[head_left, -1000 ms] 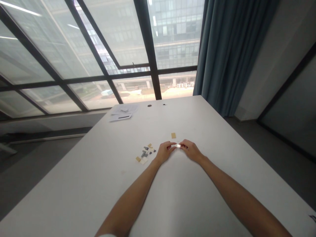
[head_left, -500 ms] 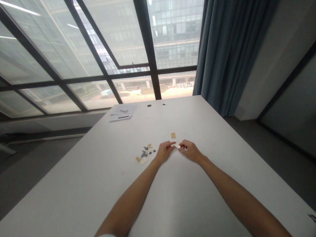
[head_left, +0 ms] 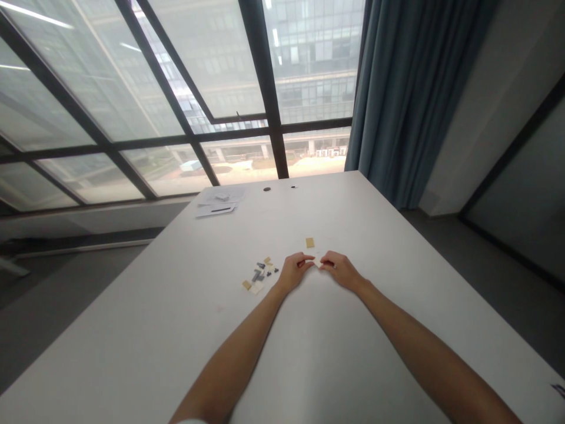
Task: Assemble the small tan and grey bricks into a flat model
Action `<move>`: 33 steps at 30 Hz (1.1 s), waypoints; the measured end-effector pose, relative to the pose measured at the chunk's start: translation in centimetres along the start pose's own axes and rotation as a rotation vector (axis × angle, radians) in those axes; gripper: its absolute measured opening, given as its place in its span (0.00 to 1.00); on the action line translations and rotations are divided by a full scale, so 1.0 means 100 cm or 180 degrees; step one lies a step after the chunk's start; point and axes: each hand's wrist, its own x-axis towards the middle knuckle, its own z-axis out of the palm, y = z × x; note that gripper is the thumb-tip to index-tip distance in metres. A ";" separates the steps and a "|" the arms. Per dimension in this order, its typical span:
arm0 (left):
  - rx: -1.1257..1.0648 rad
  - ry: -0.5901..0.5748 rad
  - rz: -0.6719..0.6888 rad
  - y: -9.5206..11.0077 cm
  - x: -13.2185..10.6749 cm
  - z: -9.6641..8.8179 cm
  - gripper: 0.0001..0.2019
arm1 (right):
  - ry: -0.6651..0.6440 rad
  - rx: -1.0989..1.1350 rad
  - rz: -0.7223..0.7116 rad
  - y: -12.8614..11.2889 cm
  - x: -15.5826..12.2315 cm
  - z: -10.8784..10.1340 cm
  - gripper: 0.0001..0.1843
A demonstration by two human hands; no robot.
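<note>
Between my two hands is a small, flat cream-white piece (head_left: 317,263), pinched at its edges just over the table. My left hand (head_left: 295,271) has thumb and forefinger closed on its left side. From the right, my right hand (head_left: 341,270) grips it with bent fingers that partly cover it. Just beyond them a flat tan square piece (head_left: 309,242) lies on the table. To the left of my left hand is a loose group of small parts: grey pieces (head_left: 258,275), a tan piece (head_left: 246,285), a cream piece (head_left: 256,288) and small black pieces (head_left: 276,270).
The white table (head_left: 176,330) stretches out to a large window. Papers (head_left: 220,201) with a dark strip on them lie at its far left corner. A round dark disc (head_left: 266,189) and a small dark item (head_left: 293,187) sit near the far edge. A blue curtain (head_left: 410,100) hangs at right.
The cream-white piece has turned slightly between my fingers and shows more of its face. My right hand's fingers have drawn closer together. The loose parts stay where they were.
</note>
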 end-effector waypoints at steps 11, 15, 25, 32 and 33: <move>-0.0070 -0.0018 -0.0032 -0.003 -0.001 -0.001 0.13 | -0.0026 -0.0008 -0.0003 0.001 -0.001 0.000 0.05; -0.0133 -0.0036 -0.0060 -0.003 -0.001 -0.001 0.11 | -0.0095 -0.0044 -0.0054 0.001 -0.001 -0.001 0.10; -0.0117 -0.0052 -0.0114 0.003 0.000 -0.003 0.14 | -0.0229 0.0005 -0.0120 -0.002 -0.002 -0.001 0.13; -0.0069 -0.0092 -0.0083 0.000 0.000 -0.002 0.13 | -0.0209 -0.0012 -0.0064 -0.004 -0.002 -0.003 0.11; -0.0067 -0.0108 -0.0084 0.000 0.000 -0.002 0.12 | -0.0198 -0.0018 -0.0060 -0.004 -0.002 -0.003 0.11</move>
